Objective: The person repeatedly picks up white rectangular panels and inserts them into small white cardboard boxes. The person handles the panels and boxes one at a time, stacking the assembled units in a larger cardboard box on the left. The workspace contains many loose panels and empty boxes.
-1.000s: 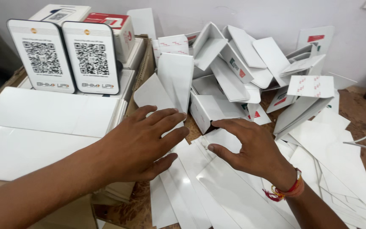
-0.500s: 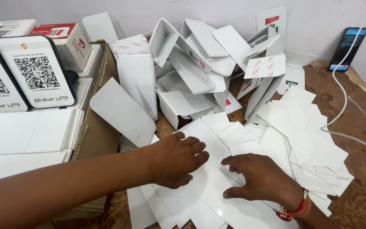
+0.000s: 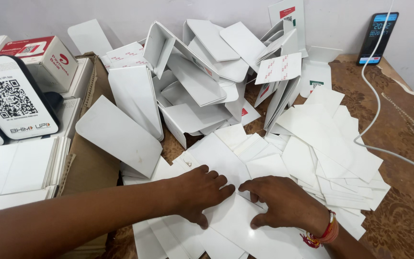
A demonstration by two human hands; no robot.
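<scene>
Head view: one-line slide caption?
Left hand and right hand pressed flat on loose flat white plastic cards heaped on brown table.

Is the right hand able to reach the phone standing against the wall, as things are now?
Probably yes, with a long stretch. The right hand lies flat on the white sheets near the table's front edge; the phone stands far back right. Only flat sheets and a white cable lie between, nothing tall.

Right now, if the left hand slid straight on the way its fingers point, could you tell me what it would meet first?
The left hand lies flat on the loose white cards, fingers pointing right toward the right hand. Going straight on, it would most likely meet that hand's fingertips first; only a narrow strip of card shows between them.
</scene>
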